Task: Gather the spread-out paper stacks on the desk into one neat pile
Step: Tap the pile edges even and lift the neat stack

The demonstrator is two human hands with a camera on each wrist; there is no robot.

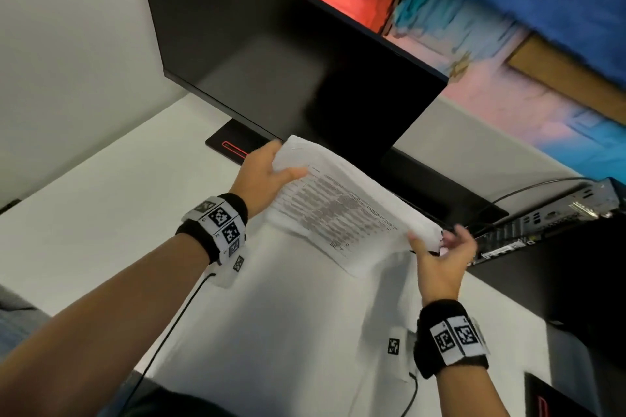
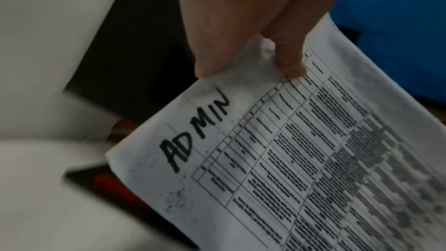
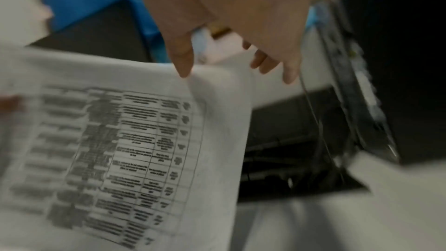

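A stack of printed paper (image 1: 338, 210) with a table on its top sheet hangs tilted above the white desk (image 1: 101, 213), in front of the monitor. My left hand (image 1: 267, 169) grips its far left end, thumb on top. In the left wrist view, "ADMIN" is handwritten on the stack (image 2: 289, 159) near my left hand (image 2: 241, 51). My right hand (image 1: 437, 247) is at the stack's right corner. In the right wrist view its thumb (image 3: 181, 60) touches the stack's (image 3: 120, 150) edge, while the other fingers (image 3: 289, 72) stay spread and off the paper.
A large black monitor (image 1: 288, 61) stands on a black base (image 1: 230, 145) just behind the stack. A flat black computer unit (image 1: 548, 217) with cables lies at the right. Wrist-camera cables trail over the near desk. A dark object (image 1: 555, 396) sits at the bottom right.
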